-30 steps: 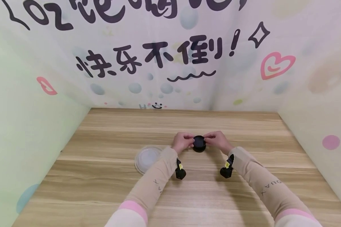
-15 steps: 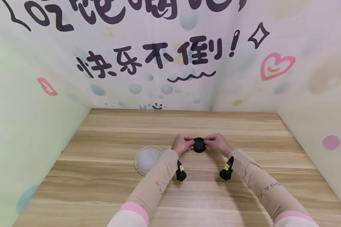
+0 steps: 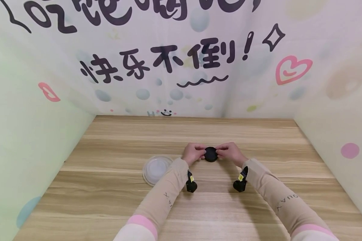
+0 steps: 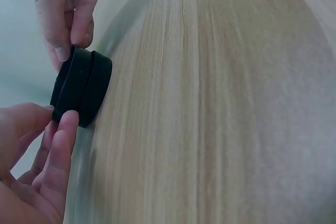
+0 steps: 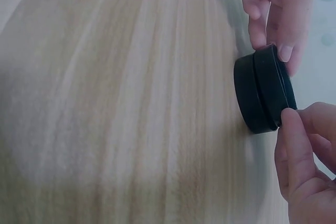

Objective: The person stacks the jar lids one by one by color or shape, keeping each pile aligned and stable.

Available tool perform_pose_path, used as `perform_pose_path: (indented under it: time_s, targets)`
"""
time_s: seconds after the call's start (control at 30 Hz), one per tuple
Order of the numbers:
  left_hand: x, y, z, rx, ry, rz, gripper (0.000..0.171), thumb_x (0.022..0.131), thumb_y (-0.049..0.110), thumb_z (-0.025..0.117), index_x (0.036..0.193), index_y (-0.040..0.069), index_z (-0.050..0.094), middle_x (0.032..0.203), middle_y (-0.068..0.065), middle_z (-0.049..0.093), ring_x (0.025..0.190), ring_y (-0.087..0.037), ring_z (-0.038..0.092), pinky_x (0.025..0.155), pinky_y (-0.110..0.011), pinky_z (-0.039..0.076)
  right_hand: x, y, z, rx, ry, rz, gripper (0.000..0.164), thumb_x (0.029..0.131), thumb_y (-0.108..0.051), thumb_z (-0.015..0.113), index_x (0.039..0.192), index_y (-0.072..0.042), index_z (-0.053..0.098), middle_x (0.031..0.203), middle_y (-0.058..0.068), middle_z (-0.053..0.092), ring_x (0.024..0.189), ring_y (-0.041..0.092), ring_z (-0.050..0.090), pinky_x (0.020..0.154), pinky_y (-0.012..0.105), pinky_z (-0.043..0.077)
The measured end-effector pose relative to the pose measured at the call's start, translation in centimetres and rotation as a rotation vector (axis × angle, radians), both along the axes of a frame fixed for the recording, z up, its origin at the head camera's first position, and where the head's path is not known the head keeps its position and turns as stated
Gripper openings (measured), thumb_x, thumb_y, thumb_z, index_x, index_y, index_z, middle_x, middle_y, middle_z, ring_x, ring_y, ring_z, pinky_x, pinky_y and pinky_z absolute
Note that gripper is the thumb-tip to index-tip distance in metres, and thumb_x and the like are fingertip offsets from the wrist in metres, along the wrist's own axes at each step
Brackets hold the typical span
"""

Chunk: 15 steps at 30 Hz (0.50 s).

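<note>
A short black round container (image 3: pixel 211 155), made of two stacked sections with a groove between them, stands on the wooden table ahead of me. My left hand (image 3: pixel 194 153) pinches the upper section's rim from the left, thumb on the near edge. From the opposite side my right hand (image 3: pixel 231 153) pinches the same rim. In the left wrist view, the container's upper section (image 4: pixel 72 80) sits slightly askew on the lower section (image 4: pixel 98 85). The right wrist view shows fingertips (image 5: pixel 289 115) against the upper section's side. What lies inside is hidden.
A clear round plastic dish or lid (image 3: pixel 149 172) lies left of the container, partly covered by my left forearm. Printed fabric walls (image 3: pixel 157 97) enclose the wooden table (image 3: pixel 205 214) at the back and both sides.
Both hands have come slightly down and toward me, still pinching the upper section. It now sits lower over the bottom section. The clear dish has stayed put.
</note>
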State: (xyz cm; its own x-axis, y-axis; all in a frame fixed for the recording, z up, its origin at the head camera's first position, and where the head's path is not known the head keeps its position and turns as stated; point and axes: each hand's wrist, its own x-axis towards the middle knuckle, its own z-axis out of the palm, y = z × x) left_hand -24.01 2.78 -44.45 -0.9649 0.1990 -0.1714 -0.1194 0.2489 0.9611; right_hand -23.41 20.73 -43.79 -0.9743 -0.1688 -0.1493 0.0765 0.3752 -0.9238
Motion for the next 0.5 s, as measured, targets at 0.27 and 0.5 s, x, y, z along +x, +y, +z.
perform_pose_path:
  time_s: [0.27,0.5]
  targets:
    - [0.01,0.15,0.06,-0.015,-0.001,0.008,0.017,0.079,0.004,0.063,0.095,0.002,0.068,0.077,-0.008,0.066,0.052,-0.008,0.057,0.044,-0.017,0.044,0.03,0.06,0.08,-0.003,-0.003,0.007,0.025,0.082,0.005,0.055,0.103,0.018,0.055,0.102,0.031,0.056,0.073,0.012,0.061,0.069,0.031,0.052]
    - [0.02,0.31,-0.05,0.000,0.010,0.007,0.019,0.078,0.002,0.063,0.097,0.000,0.067,0.080,-0.009,0.066,0.052,-0.008,0.057,0.045,-0.018,0.045,0.00,0.12,-0.14,-0.006,-0.006,0.003,0.024,0.082,0.006,0.054,0.102,0.019,0.055,0.103,0.031,0.056,0.073,0.014,0.061,0.069,0.031,0.052]
